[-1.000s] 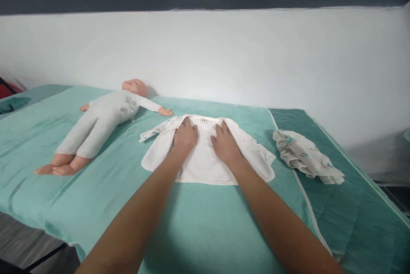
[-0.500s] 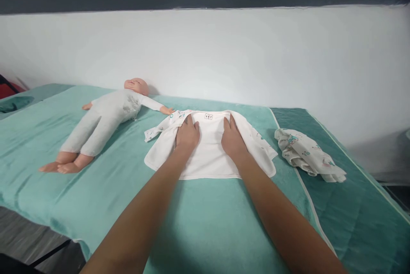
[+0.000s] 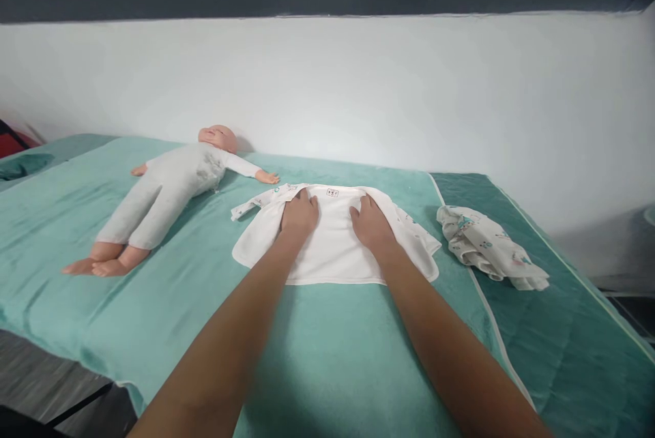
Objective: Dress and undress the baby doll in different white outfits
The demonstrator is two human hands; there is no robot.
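Note:
A white baby shirt point(image 3: 332, 247) with small printed figures on its sleeves lies opened out, its inside and neck label facing up. My left hand point(image 3: 299, 215) is inside it near the left shoulder, fingers curled at the edge of the left front panel. Opposite, my right hand point(image 3: 372, 221) grips the right panel's edge close to the right shoulder. Both sets of fingertips are partly tucked under the cloth. To the left, a baby doll point(image 3: 168, 179) with a white cloth body lies on its back, one hand close to the shirt's left sleeve.
A crumpled printed white garment point(image 3: 494, 247) lies to the right, on the darker green cover point(image 3: 578, 342). Light green cloth point(image 3: 348, 356) covers the bed surface. Behind it stands a white wall point(image 3: 358, 90). The bed's front edge shows at lower left.
The shirt's neck edge has come slightly down and toward me. Both hands stay at the front panels, with the right hand shifted slightly left. The doll has not moved.

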